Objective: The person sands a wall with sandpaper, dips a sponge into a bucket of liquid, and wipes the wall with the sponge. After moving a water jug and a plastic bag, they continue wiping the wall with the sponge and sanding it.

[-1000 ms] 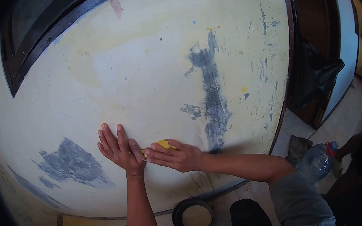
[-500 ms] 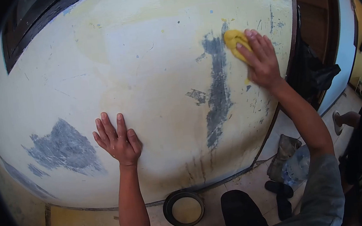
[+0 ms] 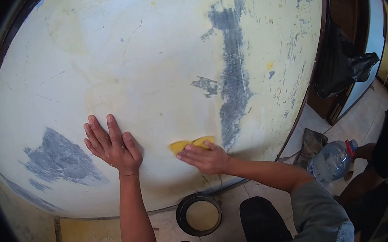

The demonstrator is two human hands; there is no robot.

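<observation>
My left hand (image 3: 119,149) lies flat on the pale wall (image 3: 153,83), its fingers spread and holding nothing. Under the fingers of my right hand (image 3: 204,158) is a yellow sponge or cloth (image 3: 191,144), pressed against the lower wall. A long grey patch (image 3: 233,70) runs down the wall just right of it. Another grey patch (image 3: 62,157) shows left of my left hand. Below, on the tiled floor, stands a dark round basin (image 3: 180,218) with cloudy liquid (image 3: 202,216) in it.
At the right, another person's hand (image 3: 364,152) is at a large clear bottle (image 3: 331,161) with a red part near its neck. A dark bag (image 3: 314,142) lies beside it. Black plastic (image 3: 338,67) hangs by the doorway. My knees are near the basin.
My right hand has moved down and left across the wall with the yellow sponge or cloth. The bottle has shifted and a person's arm now reaches it. The view has shifted slightly.
</observation>
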